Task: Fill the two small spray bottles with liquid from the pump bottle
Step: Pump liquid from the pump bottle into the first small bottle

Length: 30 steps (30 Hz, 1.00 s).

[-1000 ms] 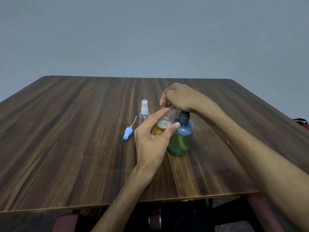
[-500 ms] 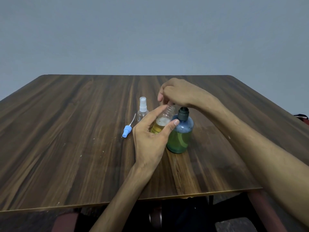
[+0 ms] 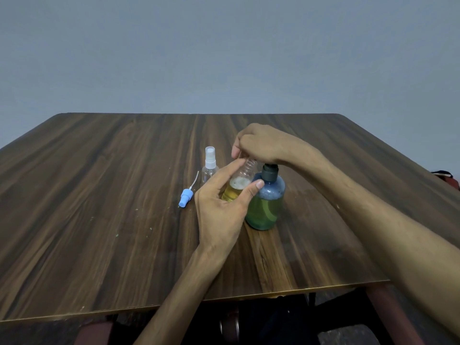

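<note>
On the dark wood-grain table (image 3: 99, 195), a little nearer its far edge than its near edge and about midway between its left and right edges, the left hand (image 3: 219, 207) holds a small clear plastic spray bottle with no cap (image 3: 240, 184), thumb and fingers curled round its body. The bottle is tilted slightly, its threaded neck open at the top, with yellow liquid and a layer of foam in its lower part. Touching it on the right stands the round blue-green translucent pump bottle (image 3: 266, 205), upright, holding green liquid to roughly half its height. The right hand (image 3: 261, 145) sits over the pump's dark collar, fingers curled downward above the small bottle's mouth; the pump head itself is hidden beneath the hand, so I cannot tell exactly what the fingers grip. Just behind and left stands a second small clear spray bottle with a white sprayer top (image 3: 209, 163), upright. Left of that, a loose blue sprayer cap with a thin white dip tube (image 3: 186, 194) lies flat on the table.
</note>
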Tool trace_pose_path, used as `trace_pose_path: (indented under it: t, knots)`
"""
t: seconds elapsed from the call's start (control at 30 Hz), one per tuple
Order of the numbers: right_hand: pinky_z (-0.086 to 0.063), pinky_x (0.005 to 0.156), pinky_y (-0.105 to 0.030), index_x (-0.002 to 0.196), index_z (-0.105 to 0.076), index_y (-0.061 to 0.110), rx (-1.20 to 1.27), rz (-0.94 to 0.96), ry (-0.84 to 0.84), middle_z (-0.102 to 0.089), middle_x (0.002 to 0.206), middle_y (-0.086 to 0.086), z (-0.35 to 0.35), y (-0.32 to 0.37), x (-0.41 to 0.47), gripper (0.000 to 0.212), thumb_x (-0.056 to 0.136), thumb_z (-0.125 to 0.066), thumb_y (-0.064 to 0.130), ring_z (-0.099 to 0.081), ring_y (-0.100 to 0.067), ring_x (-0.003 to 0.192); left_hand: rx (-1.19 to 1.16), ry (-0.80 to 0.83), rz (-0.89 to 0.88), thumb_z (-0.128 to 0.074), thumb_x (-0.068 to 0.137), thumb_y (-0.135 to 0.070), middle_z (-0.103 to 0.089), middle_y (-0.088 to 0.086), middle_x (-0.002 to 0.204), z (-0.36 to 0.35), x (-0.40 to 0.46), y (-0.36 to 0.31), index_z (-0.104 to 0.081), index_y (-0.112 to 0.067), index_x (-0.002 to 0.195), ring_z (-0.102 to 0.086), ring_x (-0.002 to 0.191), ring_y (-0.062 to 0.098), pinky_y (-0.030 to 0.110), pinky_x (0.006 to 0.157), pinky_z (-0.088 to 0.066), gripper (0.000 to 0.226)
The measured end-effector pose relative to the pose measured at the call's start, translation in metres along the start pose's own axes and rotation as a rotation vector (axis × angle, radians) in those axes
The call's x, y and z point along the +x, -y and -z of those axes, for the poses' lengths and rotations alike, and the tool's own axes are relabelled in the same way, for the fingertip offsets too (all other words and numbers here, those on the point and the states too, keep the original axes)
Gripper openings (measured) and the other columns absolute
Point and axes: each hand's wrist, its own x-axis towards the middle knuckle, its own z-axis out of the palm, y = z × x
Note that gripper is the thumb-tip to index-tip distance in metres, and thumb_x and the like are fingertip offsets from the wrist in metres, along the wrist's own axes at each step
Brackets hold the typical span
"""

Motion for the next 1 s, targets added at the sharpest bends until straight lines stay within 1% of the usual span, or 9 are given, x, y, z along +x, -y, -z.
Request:
trace_pose_path:
  t: [0.07,0.17,0.27,0.33,0.53,0.67,0.77,0.9,1.0]
  knots:
    - [-0.055,0.087,-0.035,0.095,-0.075,0.016,0.032,0.012,-0.023,-0.076,0.096,-0.001,0.0021,0.0009,0.0006,0.033,0.096,-0.043,0.012,-0.071,-0.021,0.096,0.001,-0.004,0.001,-0.091,0.081,-0.011,-0.079,-0.004,0.118,0.0003,0.0002,0.0003,-0.071,-0.03,0.123,-0.074,0.113,0.009,0.035,0.098,-0.062,0.05]
    - [-0.053,0.084,-0.032,0.096,-0.076,0.016,0.034,-0.007,0.011,-0.075,0.099,-0.002,-0.0022,-0.0002,-0.0006,0.036,0.097,-0.041,0.01,-0.07,-0.022,0.098,-0.016,0.011,0.012,-0.09,0.081,-0.011,-0.078,-0.005,0.12,0.0005,0.0,0.0005,-0.071,-0.03,0.124,-0.074,0.114,0.009,0.037,0.099,-0.062,0.051]
    - [-0.056,0.094,-0.042,0.093,-0.076,0.018,0.017,-0.011,0.004,-0.076,0.099,-0.004,-0.0018,0.0004,0.0002,0.034,0.095,-0.042,0.013,-0.071,-0.023,0.099,-0.011,0.004,0.016,-0.091,0.08,-0.011,-0.078,-0.003,0.12,0.0006,0.0,0.0004,-0.072,-0.025,0.125,-0.074,0.115,0.011,0.04,0.1,-0.061,0.051]
    - [-0.057,0.096,-0.047,0.09,-0.074,0.02,0.026,0.002,-0.023,-0.077,0.097,-0.005,0.0018,0.0008,0.0003,0.031,0.095,-0.043,0.015,-0.072,-0.025,0.098,-0.008,-0.001,0.015,-0.091,0.08,-0.01,-0.079,-0.002,0.117,0.0002,-0.0003,0.0015,-0.073,-0.025,0.124,-0.075,0.113,0.012,0.04,0.099,-0.062,0.05]
    - [-0.056,0.096,-0.046,0.092,-0.076,0.021,0.003,-0.031,0.004,-0.077,0.103,-0.003,-0.0036,0.0002,0.0005,0.033,0.093,-0.044,0.019,-0.07,-0.023,0.101,0.004,-0.005,0.018,-0.091,0.08,-0.011,-0.079,-0.004,0.117,-0.0004,0.0006,-0.0003,-0.072,-0.027,0.123,-0.074,0.113,0.01,0.041,0.099,-0.062,0.05]
    - [-0.056,0.097,-0.049,0.085,-0.073,0.026,0.043,-0.008,-0.046,-0.077,0.097,-0.001,0.0,0.0004,-0.0001,0.028,0.089,-0.045,0.022,-0.071,-0.024,0.099,-0.005,-0.006,0.016,-0.092,0.08,-0.011,-0.08,-0.003,0.114,0.0002,0.0003,0.0003,-0.073,-0.028,0.122,-0.075,0.11,0.012,0.044,0.098,-0.062,0.049]
    - [-0.055,0.098,-0.049,0.088,-0.073,0.025,0.024,-0.028,-0.013,-0.075,0.101,-0.001,-0.0032,0.0001,-0.0003,0.029,0.092,-0.045,0.02,-0.07,-0.023,0.101,-0.002,-0.01,0.03,-0.092,0.079,-0.01,-0.08,-0.004,0.115,-0.001,0.0008,-0.0001,-0.074,-0.026,0.122,-0.075,0.111,0.011,0.041,0.099,-0.062,0.049]
    - [-0.056,0.098,-0.052,0.094,-0.075,0.019,0.014,-0.014,-0.024,-0.078,0.099,-0.005,0.0011,0.0017,-0.0005,0.029,0.089,-0.046,0.02,-0.072,-0.028,0.101,0.002,-0.017,0.009,-0.092,0.079,-0.012,-0.08,-0.005,0.114,0.0003,0.0001,-0.002,-0.071,-0.037,0.118,-0.075,0.11,0.009,0.035,0.098,-0.061,0.051]
    - [-0.056,0.098,-0.049,0.091,-0.074,0.022,0.029,-0.019,-0.017,-0.077,0.099,-0.002,-0.001,0.0002,0.0005,0.028,0.091,-0.046,0.016,-0.071,-0.025,0.101,0.001,-0.013,-0.005,-0.092,0.08,-0.011,-0.079,-0.008,0.115,-0.001,0.0015,-0.0024,-0.07,-0.04,0.118,-0.074,0.111,0.006,0.029,0.097,-0.06,0.053]
